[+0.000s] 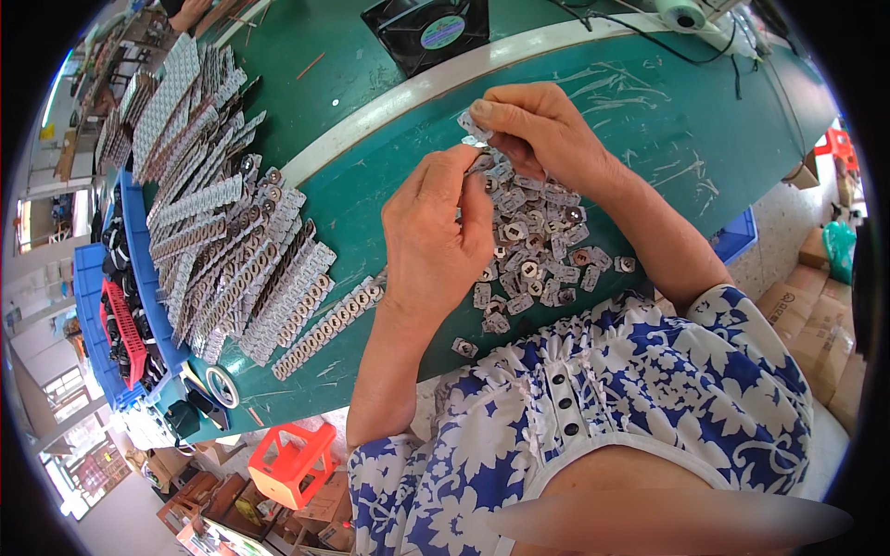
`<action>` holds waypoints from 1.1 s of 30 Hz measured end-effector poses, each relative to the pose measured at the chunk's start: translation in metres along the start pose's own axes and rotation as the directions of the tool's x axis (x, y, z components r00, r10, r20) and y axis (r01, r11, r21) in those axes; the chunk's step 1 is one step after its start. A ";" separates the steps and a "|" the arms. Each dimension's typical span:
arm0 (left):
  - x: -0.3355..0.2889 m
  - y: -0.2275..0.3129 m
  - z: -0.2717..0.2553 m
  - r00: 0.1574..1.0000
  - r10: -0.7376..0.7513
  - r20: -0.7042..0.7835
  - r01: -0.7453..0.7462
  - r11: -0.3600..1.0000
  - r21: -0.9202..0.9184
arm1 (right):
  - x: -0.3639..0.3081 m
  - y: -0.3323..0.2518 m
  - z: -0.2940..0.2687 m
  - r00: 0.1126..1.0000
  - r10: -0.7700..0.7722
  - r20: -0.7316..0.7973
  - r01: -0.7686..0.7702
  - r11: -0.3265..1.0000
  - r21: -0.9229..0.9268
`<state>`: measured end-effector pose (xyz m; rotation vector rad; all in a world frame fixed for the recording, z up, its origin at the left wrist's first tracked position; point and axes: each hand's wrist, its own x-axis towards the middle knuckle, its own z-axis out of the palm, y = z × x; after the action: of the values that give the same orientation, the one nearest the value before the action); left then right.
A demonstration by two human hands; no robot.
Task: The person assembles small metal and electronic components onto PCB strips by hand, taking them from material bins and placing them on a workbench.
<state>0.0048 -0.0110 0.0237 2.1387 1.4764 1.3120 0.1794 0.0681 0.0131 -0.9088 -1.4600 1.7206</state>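
Note:
My left hand (pixel 434 227) and my right hand (pixel 549 134) meet above the green table, both with fingers pinched. Between my right thumb and fingers is a small silvery metal plate (pixel 474 124). My left thumb and forefinger close on another small metal piece (pixel 479 165), mostly hidden by the fingers. Under and beside my hands lies a loose pile of small metal plates (pixel 530 269), many with a round centre. To the left of my left forearm, one strip of joined plates (pixel 324 331) lies apart, close to a large heap of similar strips (pixel 227 250).
A black fan (pixel 431 35) stands at the far side beyond a pale ridge (pixel 371 111). Blue bins (pixel 148 269), one with a red basket (pixel 125 334), line the left edge. A tape roll (pixel 222 386) lies near them. Cables (pixel 686 51) run at the far right.

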 end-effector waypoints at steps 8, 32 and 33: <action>-0.013 0.002 -0.015 0.956 -0.185 0.227 0.188 0.982 0.011 | -0.005 -0.007 -0.019 0.866 -0.301 0.399 0.493 0.642 -0.587; -0.045 0.033 -0.031 0.818 -0.386 0.428 0.563 0.690 -0.455 | -0.065 -0.018 -0.009 0.861 -0.288 0.418 0.475 0.748 -0.464; -0.045 0.032 -0.031 0.816 -0.389 0.427 0.566 0.687 -0.456 | -0.066 -0.019 -0.009 0.867 -0.270 0.418 0.461 0.752 -0.471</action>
<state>-0.0024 -0.0722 0.0373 1.3506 1.2007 0.9969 0.2224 0.0186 0.0359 -0.5513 -2.2734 1.1832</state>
